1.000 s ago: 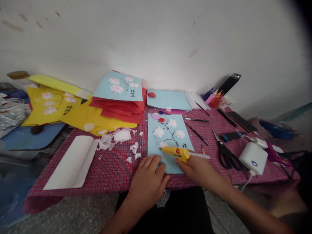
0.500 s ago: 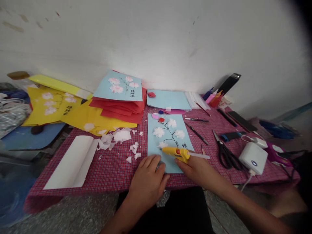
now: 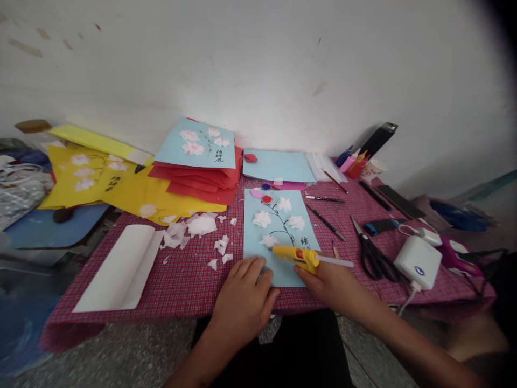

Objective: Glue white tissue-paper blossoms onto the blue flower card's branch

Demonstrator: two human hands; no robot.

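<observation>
The yellow plastic glue gun [image 3: 294,254] has moved a little to the right, and the bare right hand [image 3: 332,277] went with it. The gun's tip has shifted right along the near edge of the lowest fluffy white paper flower [image 3: 269,240].

A red checked cloth [image 3: 181,285] covers the desk [image 3: 161,303]; on it lie a folded white sheet [image 3: 111,272], white paper scraps [image 3: 203,224], a light-blue sheet [image 3: 277,227] bearing white flowers [image 3: 262,219], black-handled scissors [image 3: 365,248], a dark brush [image 3: 325,221] and a white box [image 3: 418,261].
</observation>
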